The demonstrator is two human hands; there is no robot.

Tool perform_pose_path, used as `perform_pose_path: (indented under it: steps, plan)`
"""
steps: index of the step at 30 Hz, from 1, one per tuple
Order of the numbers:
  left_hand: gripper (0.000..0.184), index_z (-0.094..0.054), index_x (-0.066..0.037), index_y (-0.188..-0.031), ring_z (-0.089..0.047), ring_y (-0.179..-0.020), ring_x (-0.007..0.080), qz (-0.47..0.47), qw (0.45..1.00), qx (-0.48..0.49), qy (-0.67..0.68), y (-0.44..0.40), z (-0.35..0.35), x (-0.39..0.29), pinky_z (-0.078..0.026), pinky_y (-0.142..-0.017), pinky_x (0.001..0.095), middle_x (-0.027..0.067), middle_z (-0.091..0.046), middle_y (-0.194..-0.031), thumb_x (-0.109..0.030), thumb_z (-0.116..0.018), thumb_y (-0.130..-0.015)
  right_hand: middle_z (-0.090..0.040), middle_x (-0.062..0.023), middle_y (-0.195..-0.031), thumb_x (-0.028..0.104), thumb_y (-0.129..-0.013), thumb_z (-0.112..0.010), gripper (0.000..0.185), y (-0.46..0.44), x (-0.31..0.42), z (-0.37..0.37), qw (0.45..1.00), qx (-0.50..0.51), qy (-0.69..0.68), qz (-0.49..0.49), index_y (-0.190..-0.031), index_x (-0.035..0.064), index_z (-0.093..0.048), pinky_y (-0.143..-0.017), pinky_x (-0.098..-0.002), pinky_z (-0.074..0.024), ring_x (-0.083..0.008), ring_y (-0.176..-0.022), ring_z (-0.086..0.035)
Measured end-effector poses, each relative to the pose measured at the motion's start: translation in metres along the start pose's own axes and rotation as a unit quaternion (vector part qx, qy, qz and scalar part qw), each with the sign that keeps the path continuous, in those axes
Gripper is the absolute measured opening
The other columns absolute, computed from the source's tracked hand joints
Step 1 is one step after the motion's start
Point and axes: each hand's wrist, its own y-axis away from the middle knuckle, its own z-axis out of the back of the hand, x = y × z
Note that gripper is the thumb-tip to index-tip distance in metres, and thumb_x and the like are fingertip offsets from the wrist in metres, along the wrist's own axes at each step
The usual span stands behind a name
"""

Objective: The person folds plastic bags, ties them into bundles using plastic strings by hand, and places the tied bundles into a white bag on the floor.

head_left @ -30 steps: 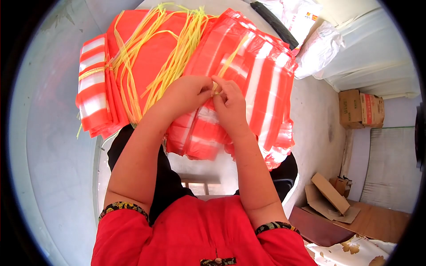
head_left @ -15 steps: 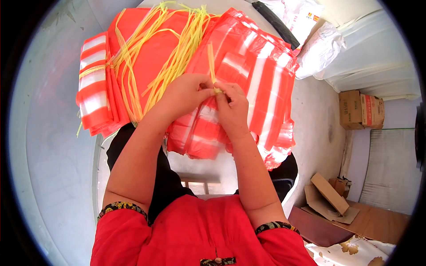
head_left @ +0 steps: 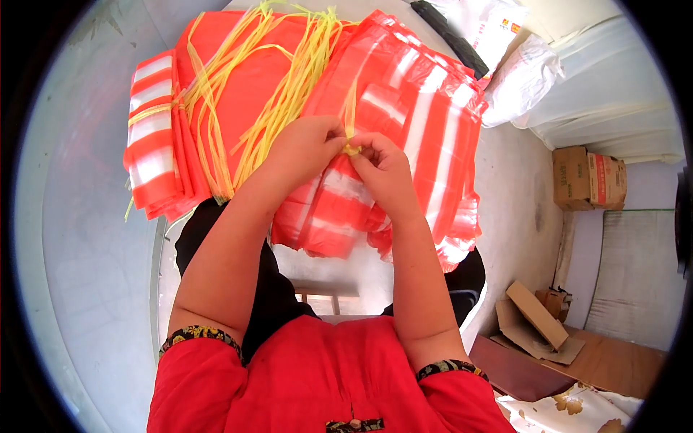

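Note:
Both hands meet over a stack of red-and-white striped plastic bags (head_left: 426, 130). My left hand (head_left: 310, 144) pinches a yellow plastic strip (head_left: 350, 115) from the left side. Opposite it, my right hand (head_left: 384, 169) grips the same strip between thumb and fingers. Between the fingertips the strip is bunched or looped around a small knot, and one loose end points away from me. Under the hands lies a narrow folded bundle of the striped bags (head_left: 336, 209). To the left, a bunch of loose yellow strips (head_left: 289, 94) is draped over red plastic sheeting (head_left: 242, 83).
A folded striped bundle tied with yellow strip (head_left: 153, 133) lies at the far left. Behind the stack are a black roll (head_left: 451, 40) and white plastic sacks (head_left: 523, 79). Cardboard boxes (head_left: 588, 178) stand on the right, with flattened cardboard (head_left: 534, 328) on a wooden surface.
My right hand has shifted slightly right and turned. The strip's knot now shows more between the fingertips, and its loose end leans further right. My left hand has barely moved.

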Motion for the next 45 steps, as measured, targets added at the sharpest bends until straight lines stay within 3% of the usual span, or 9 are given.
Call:
perform_pose_path:
  steps: [17, 24, 27, 29, 35, 39, 41, 42, 45]
  plan:
    - [0.015, -0.069, -0.004, -0.093, -0.07, -0.093, 0.0383, -0.023, 0.975, -0.076, -0.208, -0.003, -0.008, -0.002, -0.054, -0.08, 0.05, 0.017, -0.072, -0.094, -0.019, -0.068, -0.095, -0.051, -0.0053, -0.121, -0.005, -0.095, -0.065, 0.012, 0.012, -0.016, 0.014, 0.99, 0.047, -0.05, 0.125, -0.103, 0.004, -0.064, -0.086, -0.0272, -0.0483, -0.0125, -0.103, -0.055]
    - [0.013, -0.069, -0.005, -0.094, -0.07, -0.094, 0.0392, -0.045, 0.946, -0.129, -0.295, -0.01, -0.01, 0.005, -0.055, -0.08, 0.0497, 0.0153, -0.072, -0.094, -0.018, -0.068, -0.094, -0.052, -0.0039, -0.123, 0.002, -0.095, -0.072, 0.023, 0.025, -0.013, 0.029, 0.976, 0.022, 0.156, 0.153, -0.118, 0.0036, -0.067, -0.089, -0.0288, -0.0502, -0.0145, -0.106, -0.057]
    - [0.01, -0.071, -0.004, -0.096, -0.072, -0.094, 0.0345, -0.109, 0.956, -0.22, -0.164, -0.003, -0.006, -0.004, -0.057, -0.08, 0.0466, 0.0162, -0.071, -0.093, -0.012, -0.067, -0.093, -0.055, -0.0068, -0.125, 0.008, -0.095, -0.074, 0.044, 0.035, -0.01, 0.029, 0.958, -0.104, 0.216, 0.159, -0.136, 0.0032, -0.061, -0.087, -0.0299, -0.0528, -0.0161, -0.102, -0.06]
    - [0.012, -0.07, -0.002, -0.1, -0.07, -0.087, 0.0287, -0.053, 0.992, -0.105, -0.049, 0.004, -0.001, -0.01, -0.056, -0.077, 0.0408, 0.0136, -0.068, -0.092, -0.012, -0.07, -0.094, -0.057, -0.009, -0.128, 0.011, -0.095, -0.074, 0.058, 0.044, -0.014, 0.032, 0.966, -0.165, 0.188, 0.065, -0.149, 0.0034, -0.053, -0.086, -0.0311, -0.0542, -0.0171, -0.102, -0.061]
    - [0.018, -0.071, 0.0, -0.104, -0.067, -0.083, 0.0198, -0.075, 0.997, -0.007, -0.017, 0.021, -0.009, -0.003, -0.053, -0.075, 0.0351, 0.0102, -0.069, -0.094, -0.016, -0.071, -0.098, -0.061, -0.0174, -0.132, 0.017, -0.097, -0.071, 0.07, 0.05, -0.009, 0.024, 0.97, -0.096, 0.223, 0.024, -0.158, 0.0023, -0.04, -0.092, -0.04, -0.0548, -0.0289, -0.106, -0.066]
    - [0.03, -0.071, -0.001, -0.114, -0.073, -0.094, 0.0239, 0.028, 0.996, 0.038, 0.078, 0.024, -0.002, -0.015, -0.058, -0.082, 0.0386, 0.0134, -0.074, -0.106, -0.028, -0.068, -0.102, -0.058, -0.0172, -0.139, 0.023, -0.106, -0.062, 0.069, 0.054, 0.025, 0.017, 0.994, -0.103, -0.041, 0.017, -0.166, 0.0072, -0.031, -0.095, -0.0333, -0.0548, -0.0193, -0.109, -0.065]
    - [0.034, -0.066, -0.002, -0.125, -0.072, -0.1, 0.0221, 0.172, 0.89, 0.06, 0.417, 0.034, 0.002, -0.032, -0.059, -0.086, 0.0385, 0.0121, -0.073, -0.114, -0.029, -0.066, -0.104, -0.058, -0.017, -0.14, 0.025, -0.108, -0.059, 0.066, 0.063, 0.055, 0.017, 0.959, -0.027, -0.269, 0.087, -0.166, 0.008, -0.031, -0.098, -0.0335, -0.0541, -0.0207, -0.115, -0.065]
    - [0.037, -0.063, -0.002, -0.13, -0.072, -0.103, 0.0212, 0.236, 0.787, 0.072, 0.565, 0.037, 0.001, -0.039, -0.06, -0.089, 0.0385, 0.0114, -0.072, -0.118, -0.03, -0.065, -0.105, -0.055, -0.0175, -0.146, 0.022, -0.108, -0.061, 0.066, 0.066, 0.064, 0.016, 0.963, -0.024, -0.254, 0.089, -0.165, 0.009, -0.032, -0.104, -0.0341, -0.0523, -0.0225, -0.127, -0.061]
    - [0.043, -0.054, -0.005, -0.144, -0.068, -0.119, 0.0221, 0.184, 0.817, 0.129, 0.531, 0.028, -0.015, -0.017, -0.057, -0.102, 0.0427, 0.0106, -0.068, -0.13, -0.027, -0.063, -0.107, -0.051, -0.0195, -0.154, 0.02, -0.107, -0.063, 0.068, 0.047, 0.032, 0.027, 0.982, -0.15, 0.087, 0.069, -0.166, 0.0091, -0.03, -0.106, -0.0342, -0.0511, -0.0234, -0.133, -0.057]
